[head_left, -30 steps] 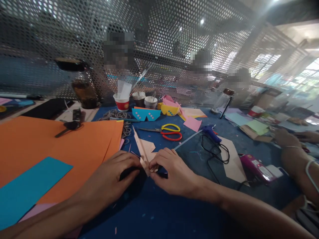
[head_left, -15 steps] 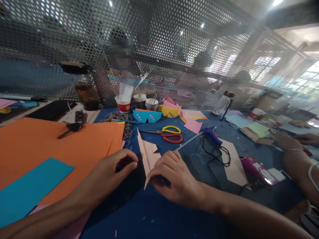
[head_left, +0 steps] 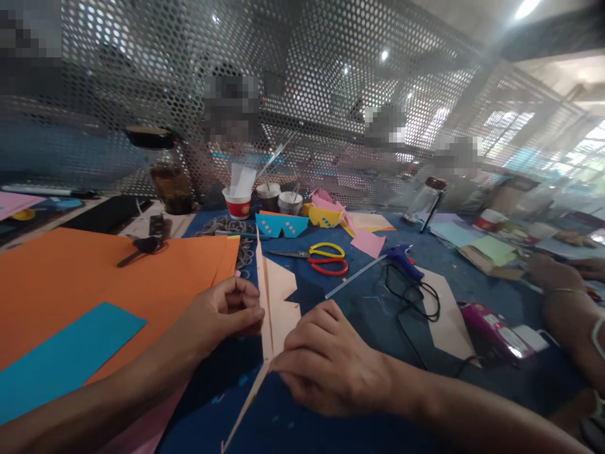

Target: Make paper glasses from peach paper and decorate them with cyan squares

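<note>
The peach paper (head_left: 280, 318) lies between both hands, its narrow tail (head_left: 246, 403) now stretching toward 7 o'clock; the fold seems to be opening. The right hand (head_left: 333, 362) pinches its 6 o'clock end; the left hand (head_left: 229, 312) meets its 9 o'clock edge, grip unclear.

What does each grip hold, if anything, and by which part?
The right grip pinches the peach paper near its lower bend. The left grip is at the paper's left edge; holding or only touching, I cannot tell.
</note>
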